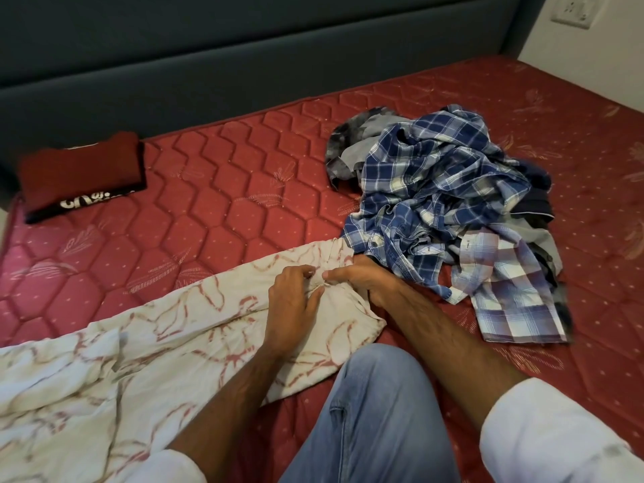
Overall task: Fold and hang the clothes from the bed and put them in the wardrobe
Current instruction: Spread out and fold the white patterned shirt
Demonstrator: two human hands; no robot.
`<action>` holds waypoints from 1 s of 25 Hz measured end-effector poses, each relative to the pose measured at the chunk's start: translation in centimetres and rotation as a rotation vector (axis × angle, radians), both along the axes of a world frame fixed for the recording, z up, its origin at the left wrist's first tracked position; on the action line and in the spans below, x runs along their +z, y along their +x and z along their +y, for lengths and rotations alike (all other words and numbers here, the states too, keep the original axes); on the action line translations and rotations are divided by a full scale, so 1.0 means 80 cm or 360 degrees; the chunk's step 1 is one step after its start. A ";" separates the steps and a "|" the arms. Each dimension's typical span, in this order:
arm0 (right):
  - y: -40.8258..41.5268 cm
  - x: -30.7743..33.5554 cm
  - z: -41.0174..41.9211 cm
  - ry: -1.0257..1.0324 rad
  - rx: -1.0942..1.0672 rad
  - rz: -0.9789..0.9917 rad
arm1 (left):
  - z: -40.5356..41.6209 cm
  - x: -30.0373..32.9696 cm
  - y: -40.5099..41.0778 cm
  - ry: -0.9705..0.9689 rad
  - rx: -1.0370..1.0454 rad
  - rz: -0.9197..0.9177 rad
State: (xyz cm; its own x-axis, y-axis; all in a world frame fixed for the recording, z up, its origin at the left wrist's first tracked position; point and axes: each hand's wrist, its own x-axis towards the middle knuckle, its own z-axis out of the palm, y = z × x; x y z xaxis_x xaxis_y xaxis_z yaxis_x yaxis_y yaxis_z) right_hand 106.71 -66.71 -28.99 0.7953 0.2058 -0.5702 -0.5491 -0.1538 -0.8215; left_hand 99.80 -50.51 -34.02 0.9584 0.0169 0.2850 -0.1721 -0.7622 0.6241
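A cream shirt with red line print [146,346] lies spread across the red quilted mattress [223,190], running from the lower left up to the middle. My left hand [291,306] and my right hand [362,280] meet at its upper end, both pinching the cloth near the collar. A heap of unfolded clothes, topped by a blue checked shirt [428,190], lies just right of my hands. Two folded garments, a dark red one on a black one [83,176], sit stacked at the far left.
A grey padded headboard [209,57] runs along the far side of the bed. A white wall with a socket [571,12] is at the upper right. My knee in blue jeans [376,413] rests on the mattress's near side.
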 end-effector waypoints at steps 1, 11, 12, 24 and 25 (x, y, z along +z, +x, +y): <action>-0.001 0.004 0.001 -0.0070 0.0061 -0.0038 | 0.000 0.000 -0.001 0.0040 0.0016 0.0000; 0.005 0.009 0.007 -0.0611 0.0494 -0.0317 | -0.004 0.003 -0.003 0.0456 0.0149 0.0020; 0.006 0.005 0.004 -0.0557 0.0487 -0.0254 | -0.004 0.004 -0.004 0.0482 0.0134 0.0015; -0.025 0.098 0.101 -0.1078 0.0878 -0.0850 | 0.021 0.090 -0.034 -0.1455 0.0200 0.0806; -0.035 0.106 0.124 -0.1125 0.0936 -0.0921 | 0.035 0.102 -0.048 -0.1685 0.0281 0.0865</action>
State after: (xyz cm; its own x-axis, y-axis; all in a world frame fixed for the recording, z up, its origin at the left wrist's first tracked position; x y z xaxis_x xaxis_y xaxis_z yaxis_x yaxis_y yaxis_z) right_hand 103.91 -56.78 -20.52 0.8657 0.4150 -0.2800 0.2071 -0.8060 -0.5544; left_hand 95.99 -47.70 -25.87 0.9098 0.1417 -0.3900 0.3625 0.1858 0.9133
